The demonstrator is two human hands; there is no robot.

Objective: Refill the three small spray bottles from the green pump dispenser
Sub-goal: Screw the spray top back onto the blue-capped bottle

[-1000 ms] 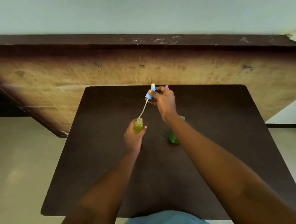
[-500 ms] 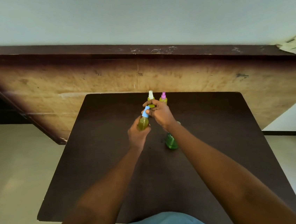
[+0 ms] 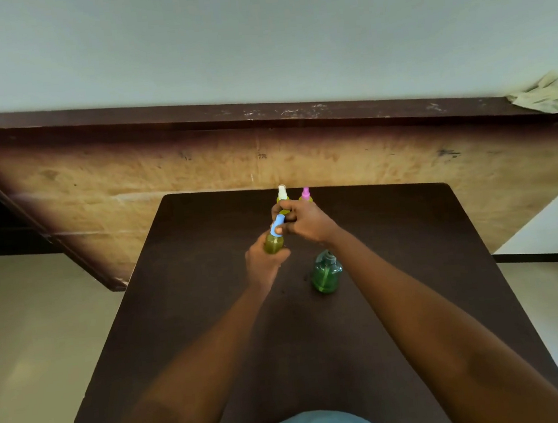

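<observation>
My left hand point(image 3: 265, 263) grips a small spray bottle point(image 3: 273, 243) full of yellow-green liquid, held above the dark table point(image 3: 213, 321). My right hand point(image 3: 306, 222) pinches its blue spray cap point(image 3: 277, 226), which sits on the bottle's neck. Behind my hands stand two more small bottles near the table's far edge, one with a white cap point(image 3: 282, 193) and one with a pink cap point(image 3: 305, 193); their bodies are mostly hidden. The green pump dispenser point(image 3: 326, 273) stands on the table just under my right wrist, its pump head partly hidden.
A worn wooden panel point(image 3: 163, 175) with a dark top rail rises behind the table. A crumpled cloth point(image 3: 549, 95) lies on that rail at the far right. Pale floor shows to the left and right of the table.
One second ago my right hand held the blue cap raised with its dip tube above the open bottle. The tube has gone down into the bottle and the cap now sits on the neck.
</observation>
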